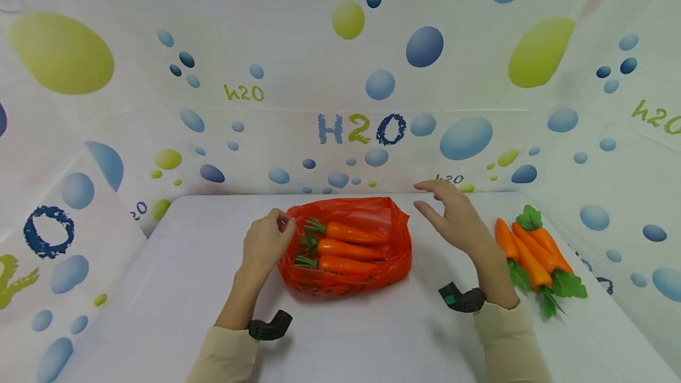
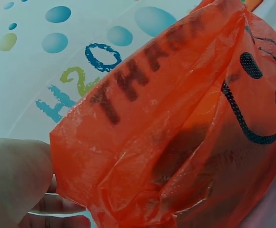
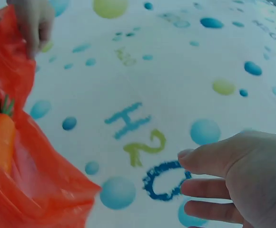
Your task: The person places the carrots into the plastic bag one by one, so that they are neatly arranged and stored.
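Beige sleeves [image 1: 512, 341] point forward, hands [image 1: 266, 242] [image 1: 454, 217] flanking the red bag [image 1: 399, 241].

- Left of the red bag [image 1: 343, 286], I could pass low over the tabletop [image 1: 175, 288]
- At the bag's left rim, the left hand [image 1: 267, 242] pinches the plastic, blocking me
- Right of the bag, the right hand [image 1: 454, 217] narrows my gap before the loose carrots [image 1: 532, 263]
- Behind the bag, the backdrop [image 1: 287, 146] stops me
- Inside the bag, three carrots [image 1: 348, 250] crowd the opening
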`<state>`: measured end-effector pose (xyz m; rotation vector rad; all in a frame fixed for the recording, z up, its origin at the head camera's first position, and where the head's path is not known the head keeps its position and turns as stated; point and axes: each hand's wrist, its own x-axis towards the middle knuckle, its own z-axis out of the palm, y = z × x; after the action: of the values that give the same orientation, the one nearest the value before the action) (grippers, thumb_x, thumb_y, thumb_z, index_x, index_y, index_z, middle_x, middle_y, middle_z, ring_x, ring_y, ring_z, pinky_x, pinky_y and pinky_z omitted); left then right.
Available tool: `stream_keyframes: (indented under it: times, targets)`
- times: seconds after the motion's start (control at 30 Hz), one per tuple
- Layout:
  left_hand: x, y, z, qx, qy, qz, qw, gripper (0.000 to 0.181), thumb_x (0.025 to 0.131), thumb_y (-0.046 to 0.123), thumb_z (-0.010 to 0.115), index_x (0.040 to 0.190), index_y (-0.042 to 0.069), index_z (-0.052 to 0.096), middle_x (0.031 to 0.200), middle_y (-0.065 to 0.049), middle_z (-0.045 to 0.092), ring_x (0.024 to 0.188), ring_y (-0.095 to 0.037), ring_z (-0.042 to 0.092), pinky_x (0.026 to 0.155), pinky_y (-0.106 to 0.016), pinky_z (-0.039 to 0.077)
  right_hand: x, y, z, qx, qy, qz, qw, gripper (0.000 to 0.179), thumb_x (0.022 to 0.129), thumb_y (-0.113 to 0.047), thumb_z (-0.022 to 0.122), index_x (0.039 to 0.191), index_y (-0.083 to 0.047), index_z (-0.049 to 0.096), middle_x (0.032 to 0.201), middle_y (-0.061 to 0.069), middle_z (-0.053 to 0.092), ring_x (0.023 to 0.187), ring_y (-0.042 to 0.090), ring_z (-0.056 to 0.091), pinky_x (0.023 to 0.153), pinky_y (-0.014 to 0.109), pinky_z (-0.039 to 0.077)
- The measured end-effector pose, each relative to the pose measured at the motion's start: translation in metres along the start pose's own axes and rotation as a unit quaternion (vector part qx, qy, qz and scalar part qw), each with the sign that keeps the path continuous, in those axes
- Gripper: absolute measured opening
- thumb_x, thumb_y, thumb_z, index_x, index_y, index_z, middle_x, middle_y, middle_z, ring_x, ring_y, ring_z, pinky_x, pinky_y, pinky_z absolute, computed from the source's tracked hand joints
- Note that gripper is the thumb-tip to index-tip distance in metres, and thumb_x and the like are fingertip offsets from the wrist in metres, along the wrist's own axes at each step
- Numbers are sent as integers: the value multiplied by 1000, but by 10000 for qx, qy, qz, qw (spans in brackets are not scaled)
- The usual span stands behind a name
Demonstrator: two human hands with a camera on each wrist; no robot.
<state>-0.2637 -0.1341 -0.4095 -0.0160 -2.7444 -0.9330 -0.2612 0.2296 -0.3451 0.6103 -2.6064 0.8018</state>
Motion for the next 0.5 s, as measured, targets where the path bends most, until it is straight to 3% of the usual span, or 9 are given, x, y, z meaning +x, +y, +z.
stream_keyframes:
  times: [0.2, 0.5]
  targets:
    - [5, -3, -3, 107, -177, -128, 9997, 31, 95, 34, 60, 106, 5, 65, 82, -9, 68, 68, -23, 60, 63, -36, 53, -4, 19, -12, -180, 359, 482, 9980, 37, 98, -14, 62, 132, -2, 58, 126, 20, 62, 115, 38, 58, 94, 58, 53]
    - [8, -5, -10, 62, -145, -78, 9998, 27, 94, 29, 57, 99, 4, 66, 73, -7, 65, 60, -20, 55, 54, -29, 46, -7, 35, -24, -267, 202, 1526, 9877, 46, 102, -24, 56, 140, 0, 50, 135, 25, 53, 117, 40, 54, 98, 60, 49]
